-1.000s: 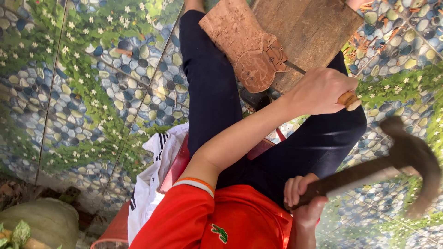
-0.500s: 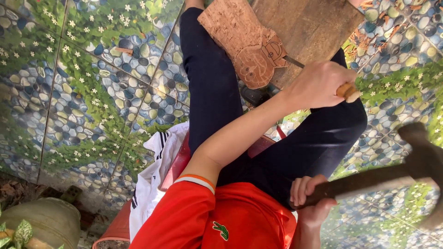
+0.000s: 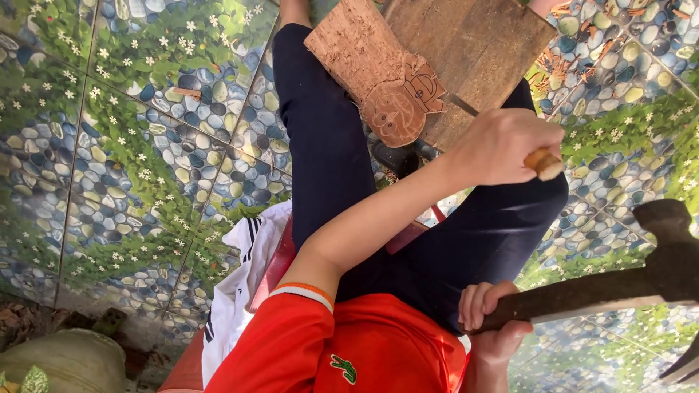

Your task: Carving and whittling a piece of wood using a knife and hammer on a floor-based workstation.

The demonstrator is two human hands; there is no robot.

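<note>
My left hand is closed around a chisel with a wooden handle. Its thin metal blade points at a flat piece of wood with a carved round figure. That piece leans on a brown wooden board lying across my knees in dark blue trousers. My right hand, low at the right, grips the shaft of a dark hammer. The hammer head is held to the lower right of the chisel handle, apart from it.
The floor is tiled with a pebble, leaf and white flower pattern. A white cloth with black stripes lies on a red seat under me. A pale green rounded object sits at the bottom left.
The hammer head has drifted to the right and slightly down, away from the chisel handle. My left hand stays on the chisel against the carved wood.
</note>
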